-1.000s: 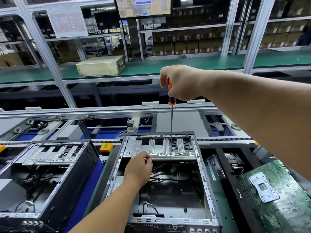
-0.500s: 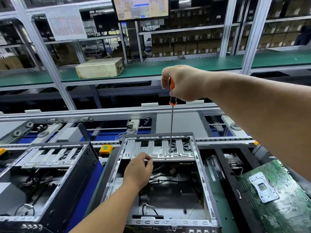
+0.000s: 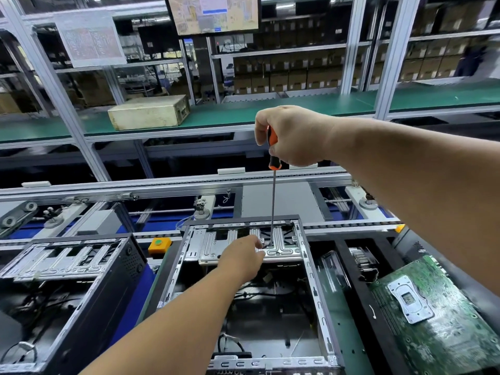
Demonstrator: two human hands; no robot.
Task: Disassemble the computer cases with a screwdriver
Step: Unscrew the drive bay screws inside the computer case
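The open computer case (image 3: 243,293) lay on its side in the middle of the conveyor line, its silver drive bracket (image 3: 243,246) spanning the far end of the frame. A screwdriver (image 3: 273,201) stood nearly upright over it, the tip of its long shaft down on the right part of that bracket. The right hand (image 3: 290,135) was wrapped in a fist round the orange and black handle. The left hand (image 3: 242,259) reached in over the case, fingers curled, fingertips at the bracket just beside the tip; whether they pinched anything could not be told. A second opened case (image 3: 67,293) sat to the left, a green motherboard (image 3: 438,315) to the right. On the green shelf behind rested a beige box (image 3: 148,111).
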